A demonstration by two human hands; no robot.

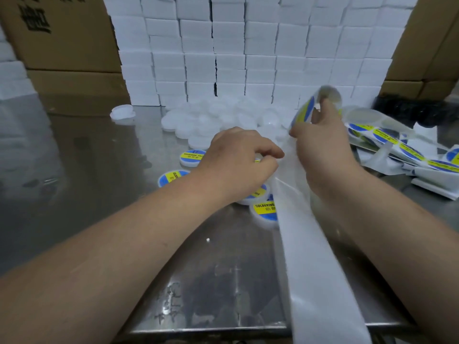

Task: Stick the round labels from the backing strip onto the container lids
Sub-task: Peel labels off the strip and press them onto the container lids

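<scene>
- Four lids [171,177] on the bench [99,157] near the left hand [238,160] already carry labels; a heap of bare lids [211,117] behind them is left to do.
- Right hand [323,145] pinches the strip [310,244]; one label [301,112] lifts off at its top.
- Left hand curls its fingers over a lid; its grip is hidden.
- White boxes [248,45] and cartons [62,33] are closed, contents unseen.

Round labels [387,136], backing strip [305,244], container lids [265,209]
The bare white strip hung from the right fingers [298,131], one blue-and-yellow label curling above them; labelled lids lay under the left fingers [273,153], plain white ones beyond.
</scene>
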